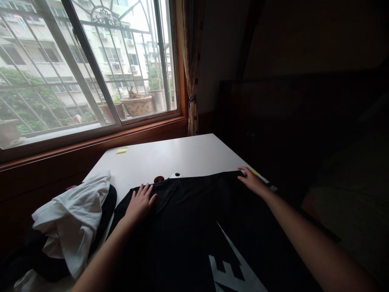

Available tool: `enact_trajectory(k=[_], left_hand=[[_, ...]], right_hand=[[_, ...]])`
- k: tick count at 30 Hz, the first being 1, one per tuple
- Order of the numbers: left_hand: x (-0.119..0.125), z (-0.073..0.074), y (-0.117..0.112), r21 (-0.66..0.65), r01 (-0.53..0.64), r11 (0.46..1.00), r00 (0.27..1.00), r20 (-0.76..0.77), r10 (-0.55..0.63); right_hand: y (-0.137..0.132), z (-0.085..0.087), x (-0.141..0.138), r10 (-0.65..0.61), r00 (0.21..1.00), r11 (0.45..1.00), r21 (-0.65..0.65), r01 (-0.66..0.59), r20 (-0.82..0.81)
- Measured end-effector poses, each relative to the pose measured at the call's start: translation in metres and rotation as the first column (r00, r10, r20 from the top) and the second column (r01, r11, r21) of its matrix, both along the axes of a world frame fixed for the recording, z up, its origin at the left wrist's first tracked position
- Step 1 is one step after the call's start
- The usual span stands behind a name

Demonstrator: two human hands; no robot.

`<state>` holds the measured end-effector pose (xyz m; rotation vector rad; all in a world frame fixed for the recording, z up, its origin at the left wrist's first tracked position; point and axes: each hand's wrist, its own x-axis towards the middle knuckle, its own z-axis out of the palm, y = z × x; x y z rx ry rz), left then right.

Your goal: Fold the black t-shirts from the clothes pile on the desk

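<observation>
A black T-shirt [188, 219] with a large grey-white print of letters and a pointed shape lies spread over the white table, its near part running out of view at the bottom. My left hand [140, 202] rests flat on its upper left area, fingers stretched and slightly apart. At the far right corner of the shirt is my right hand [251, 181], its thumb and forefinger apart at the cloth's edge. Its other fingers are partly hidden.
White and dark clothes [73, 215] are heaped on the table's left side. A round white object [176, 175] and a brown round one [158, 179] show just beyond the shirt. Behind the white table [182, 152] are a barred window [121, 61] and a curtain [192, 73].
</observation>
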<state>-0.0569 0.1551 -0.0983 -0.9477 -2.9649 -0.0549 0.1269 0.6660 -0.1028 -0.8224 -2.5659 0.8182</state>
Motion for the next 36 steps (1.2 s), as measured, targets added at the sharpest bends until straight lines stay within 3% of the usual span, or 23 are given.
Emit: enact_trajectory(k=[7, 14, 18, 22, 30, 36], left_hand=[[-0.011, -0.016, -0.017, -0.02, -0.128, 0.992, 0.992, 0.007, 0.129], [-0.029, -0.019, -0.026, -0.033, -0.23, 0.973, 0.973, 0.016, 0.231], [-0.041, -0.017, -0.025, -0.038, -0.248, 0.968, 0.968, 0.017, 0.248], [-0.045, -0.017, -0.025, -0.044, -0.247, 0.968, 0.969, 0.013, 0.248], [-0.045, -0.02, -0.025, -0.048, -0.246, 0.968, 0.969, -0.006, 0.246], [-0.036, -0.022, -0.023, -0.054, -0.258, 0.965, 0.966, -0.001, 0.259]], right_hand=[[-0.01, 0.007, -0.025, 0.066, 0.995, 0.997, 0.047, -0.063, -0.07], [-0.016, 0.014, -0.081, 0.059, 0.996, 0.997, 0.049, -0.055, -0.064], [-0.018, 0.013, -0.095, 0.049, 0.999, 0.999, -0.003, -0.049, -0.011], [-0.019, 0.016, -0.079, 0.111, 0.992, 0.992, -0.074, -0.106, 0.061], [-0.017, 0.025, -0.011, 0.271, 0.954, 0.928, -0.298, -0.223, 0.13], [-0.009, 0.016, 0.012, 0.273, 0.953, 0.958, -0.125, -0.257, 0.135]])
